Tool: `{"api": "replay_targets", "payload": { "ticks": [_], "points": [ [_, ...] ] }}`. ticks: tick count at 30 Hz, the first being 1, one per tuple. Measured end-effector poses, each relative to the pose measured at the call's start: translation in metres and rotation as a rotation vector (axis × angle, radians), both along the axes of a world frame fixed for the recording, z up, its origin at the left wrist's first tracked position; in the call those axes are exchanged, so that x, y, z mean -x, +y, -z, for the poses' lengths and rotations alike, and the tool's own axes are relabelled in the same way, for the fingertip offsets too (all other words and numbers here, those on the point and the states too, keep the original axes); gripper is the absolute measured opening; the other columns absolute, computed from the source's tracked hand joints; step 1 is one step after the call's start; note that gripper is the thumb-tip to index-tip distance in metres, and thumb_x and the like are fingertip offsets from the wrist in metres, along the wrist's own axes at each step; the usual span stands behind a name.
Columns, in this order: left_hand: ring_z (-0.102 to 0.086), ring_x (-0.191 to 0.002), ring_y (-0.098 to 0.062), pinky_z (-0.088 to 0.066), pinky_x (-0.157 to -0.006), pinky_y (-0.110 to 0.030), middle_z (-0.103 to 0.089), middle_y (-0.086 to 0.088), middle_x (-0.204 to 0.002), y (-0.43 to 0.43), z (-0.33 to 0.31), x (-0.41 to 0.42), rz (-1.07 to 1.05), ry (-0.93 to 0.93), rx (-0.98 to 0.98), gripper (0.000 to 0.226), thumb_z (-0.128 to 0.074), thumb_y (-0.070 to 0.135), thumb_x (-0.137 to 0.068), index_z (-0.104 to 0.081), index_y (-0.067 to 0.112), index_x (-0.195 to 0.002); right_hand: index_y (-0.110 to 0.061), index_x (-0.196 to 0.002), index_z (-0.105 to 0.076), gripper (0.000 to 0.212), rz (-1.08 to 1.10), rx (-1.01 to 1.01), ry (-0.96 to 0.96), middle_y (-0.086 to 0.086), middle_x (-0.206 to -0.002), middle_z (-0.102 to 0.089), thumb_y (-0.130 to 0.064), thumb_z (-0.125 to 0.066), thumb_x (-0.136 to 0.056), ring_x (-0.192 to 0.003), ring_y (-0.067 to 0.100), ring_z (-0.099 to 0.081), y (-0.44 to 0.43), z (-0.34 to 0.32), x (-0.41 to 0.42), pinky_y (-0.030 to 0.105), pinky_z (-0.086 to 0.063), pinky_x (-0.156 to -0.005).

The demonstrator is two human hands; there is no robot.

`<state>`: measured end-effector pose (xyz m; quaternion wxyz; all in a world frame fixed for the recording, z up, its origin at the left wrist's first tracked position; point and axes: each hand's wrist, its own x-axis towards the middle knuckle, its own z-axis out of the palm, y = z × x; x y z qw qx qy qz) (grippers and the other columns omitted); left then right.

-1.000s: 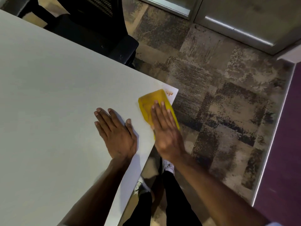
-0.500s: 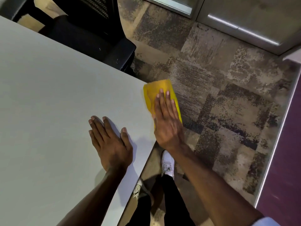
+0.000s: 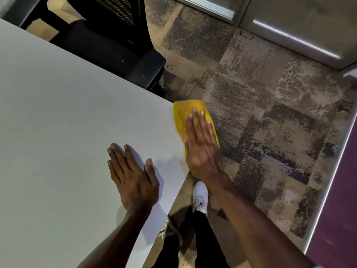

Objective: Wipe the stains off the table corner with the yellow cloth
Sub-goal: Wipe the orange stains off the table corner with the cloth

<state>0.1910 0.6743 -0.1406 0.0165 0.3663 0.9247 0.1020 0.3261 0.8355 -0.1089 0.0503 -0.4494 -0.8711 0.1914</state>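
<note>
View: head camera, looking down on the surface and on the floor past its edge.

Surface (image 3: 67, 122): pale grey and flat, filling the left half of the picture. Its 2 visible edges run toward a corner at centre.

Corner: covered by the yellow cloth, so the surface beneath cannot be seen.

Yellow cloth (image 3: 182, 115): folded flat and lying on the corner. Whether its right border ends at the surface edge or hangs just past it cannot be told.

Right hand (image 3: 202, 147): flat, palm down, with 4 fingers straight and close together, pressing on the yellow cloth. No finger curls round the cloth.

Cloth relative to right hand: directly under the palm and fingers. Yellow shows beyond the fingertips, in a band to the left of the fingers, and in a thin strip along the right side of the hand.

Left hand (image 3: 133, 178): flat, palm down on the bare surface, with fingers straight and the thumb spread. It holds nothing. It lies left of the right hand and nearer the person, apart from the yellow cloth.

Chair (image 3: 108, 43): black, with a mesh back, standing beyond the far edge of the surface.

Floor (image 3: 270, 132): carpet tiles mottled brown and grey.

Shoes: 1 white shoe (image 3: 200, 196) shows below the right wrist. A 2nd shoe (image 3: 164, 227) is partly hidden beside the surface edge.

Right margin: purple panel (image 3: 340, 209) with a pale metal strip along its base.
</note>
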Motion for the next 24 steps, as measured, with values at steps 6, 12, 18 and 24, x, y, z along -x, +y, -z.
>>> {"api": "replay_targets", "payload": {
  "ticks": [6, 12, 18, 24],
  "points": [
    [-0.005, -0.175, -0.039, -0.013, -0.141, -0.058, -0.008, -0.026, -0.186, 0.001, 0.001, 0.0, 0.001, 0.016, -0.026, 0.077, -0.036, 0.047, -0.116, -0.02, -0.001, -0.175, 0.001, -0.169, -0.006, 0.066, 0.057, 0.011, -0.032, 0.02, -0.18, 0.003, -0.029, -0.033, -0.116, -0.169, 0.036, 0.006, -0.033, -0.001, 0.005, 0.054, -0.014, -0.137],
    [-0.005, -0.176, -0.039, -0.014, -0.141, -0.058, -0.009, -0.025, -0.186, 0.002, 0.003, 0.001, -0.005, 0.011, -0.037, 0.078, -0.038, 0.047, -0.115, -0.021, 0.0, -0.175, -0.003, -0.171, -0.006, 0.074, -0.064, 0.049, -0.075, 0.016, -0.182, 0.004, -0.033, -0.042, -0.114, -0.169, 0.033, 0.005, -0.088, -0.003, -0.018, 0.052, -0.022, -0.136],
    [-0.003, -0.176, -0.038, -0.012, -0.141, -0.058, -0.007, -0.025, -0.186, 0.002, 0.002, 0.001, -0.004, 0.003, -0.03, 0.078, -0.037, 0.047, -0.116, -0.02, 0.0, -0.175, 0.0, -0.17, -0.01, 0.068, -0.009, 0.006, -0.052, 0.018, -0.181, -0.002, -0.034, -0.036, -0.116, -0.169, 0.034, 0.004, 0.003, 0.003, 0.004, 0.051, -0.009, -0.138],
    [-0.004, -0.175, -0.039, -0.012, -0.141, -0.057, -0.008, -0.026, -0.186, 0.001, 0.003, 0.0, -0.001, 0.011, -0.037, 0.078, -0.037, 0.047, -0.116, -0.019, -0.001, -0.175, 0.003, -0.169, -0.006, 0.074, 0.019, -0.013, -0.093, 0.023, -0.179, 0.001, -0.039, -0.036, -0.116, -0.168, 0.038, 0.005, 0.0, 0.0, 0.008, 0.053, -0.01, -0.137]
  ]
}}
